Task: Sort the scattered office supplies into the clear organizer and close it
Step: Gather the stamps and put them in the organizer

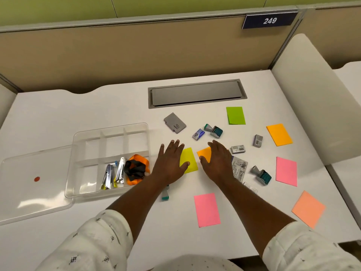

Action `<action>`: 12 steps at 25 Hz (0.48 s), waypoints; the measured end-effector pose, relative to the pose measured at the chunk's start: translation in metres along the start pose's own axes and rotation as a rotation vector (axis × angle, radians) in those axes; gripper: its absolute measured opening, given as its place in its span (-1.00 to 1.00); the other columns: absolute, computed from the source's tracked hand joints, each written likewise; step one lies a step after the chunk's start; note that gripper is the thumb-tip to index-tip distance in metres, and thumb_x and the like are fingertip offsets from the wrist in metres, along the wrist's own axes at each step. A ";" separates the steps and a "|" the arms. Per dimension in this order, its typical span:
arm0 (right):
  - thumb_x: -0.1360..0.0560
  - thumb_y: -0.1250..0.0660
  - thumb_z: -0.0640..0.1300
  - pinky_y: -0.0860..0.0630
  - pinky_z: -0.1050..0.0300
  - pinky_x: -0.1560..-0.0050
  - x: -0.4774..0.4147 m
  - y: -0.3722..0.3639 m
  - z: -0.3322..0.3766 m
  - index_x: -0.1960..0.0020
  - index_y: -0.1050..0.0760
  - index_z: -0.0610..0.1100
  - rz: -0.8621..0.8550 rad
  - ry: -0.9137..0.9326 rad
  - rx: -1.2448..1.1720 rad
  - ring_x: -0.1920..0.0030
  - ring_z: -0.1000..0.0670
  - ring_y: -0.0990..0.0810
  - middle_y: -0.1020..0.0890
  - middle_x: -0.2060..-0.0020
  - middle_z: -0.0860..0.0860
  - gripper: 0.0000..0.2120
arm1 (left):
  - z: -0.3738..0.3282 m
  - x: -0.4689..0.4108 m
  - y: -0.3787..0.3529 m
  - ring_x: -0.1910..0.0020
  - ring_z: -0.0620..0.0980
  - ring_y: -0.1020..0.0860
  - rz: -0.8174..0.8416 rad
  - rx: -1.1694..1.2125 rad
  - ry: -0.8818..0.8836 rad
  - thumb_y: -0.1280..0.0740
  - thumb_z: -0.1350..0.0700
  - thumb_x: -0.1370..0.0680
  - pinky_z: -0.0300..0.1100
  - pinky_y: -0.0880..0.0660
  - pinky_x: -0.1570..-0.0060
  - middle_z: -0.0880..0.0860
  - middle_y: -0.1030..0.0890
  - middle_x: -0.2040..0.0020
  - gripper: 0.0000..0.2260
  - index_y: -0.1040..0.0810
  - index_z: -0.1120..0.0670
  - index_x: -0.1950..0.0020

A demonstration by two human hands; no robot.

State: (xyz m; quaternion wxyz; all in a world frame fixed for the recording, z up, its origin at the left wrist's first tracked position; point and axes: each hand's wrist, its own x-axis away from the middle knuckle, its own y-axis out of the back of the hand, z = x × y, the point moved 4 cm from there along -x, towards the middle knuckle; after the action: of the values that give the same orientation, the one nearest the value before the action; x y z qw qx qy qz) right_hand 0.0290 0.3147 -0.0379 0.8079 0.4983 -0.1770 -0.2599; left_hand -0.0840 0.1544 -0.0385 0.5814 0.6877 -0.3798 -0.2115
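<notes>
Head view shows the clear box holding only staplers and ribbon, lid off beside it, while the left hand and right hand lie flat and open on two paper notes, many things still on the bench.

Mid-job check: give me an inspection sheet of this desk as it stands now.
Surface: white desk, grey hatch shut.
Job's things: clear compartmented organizer open, holding metal staplers and an orange-black ribbon; clear lid lies beside it.
Clutter: coloured sticky-note pads, two teal stamps, small staple boxes, grey card case scattered.
Grippers: left hand flat, thumb on yellow pad; right hand flat on orange pad.
Cables: nothing seen.
Surroundings: tan partition, sign 249.
</notes>
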 end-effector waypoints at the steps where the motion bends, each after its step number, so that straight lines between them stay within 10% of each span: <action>1: -0.49 -0.36 0.06 -0.22 -0.21 -0.44 -0.005 0.001 -0.005 -0.45 -0.36 -0.14 -0.006 -0.013 -0.005 -0.45 -0.16 -0.32 -0.39 -0.45 -0.12 -0.40 | -0.002 -0.004 -0.003 -0.60 0.03 0.02 0.003 -0.002 -0.003 -0.14 -0.25 -0.58 0.11 0.15 -0.53 0.07 -0.10 -0.61 -0.34 -0.11 0.03 -0.59; 12: -0.51 -0.35 -0.05 -0.26 -0.15 -0.45 -0.071 0.003 -0.026 -0.49 -0.33 -0.14 -0.048 -0.071 -0.021 -0.44 -0.14 -0.35 -0.41 -0.45 -0.10 -0.43 | -0.010 -0.057 -0.019 -0.60 0.02 0.02 0.063 -0.001 0.004 -0.08 -0.27 -0.59 0.10 0.14 -0.55 0.05 -0.08 -0.62 -0.35 -0.10 0.02 -0.60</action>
State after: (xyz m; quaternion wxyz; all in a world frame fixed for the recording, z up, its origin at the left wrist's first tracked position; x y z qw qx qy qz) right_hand -0.0126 0.3765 -0.0490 0.7999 0.4843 -0.1908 -0.2988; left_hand -0.1064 0.2054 -0.0632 0.5889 0.6756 -0.4001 -0.1917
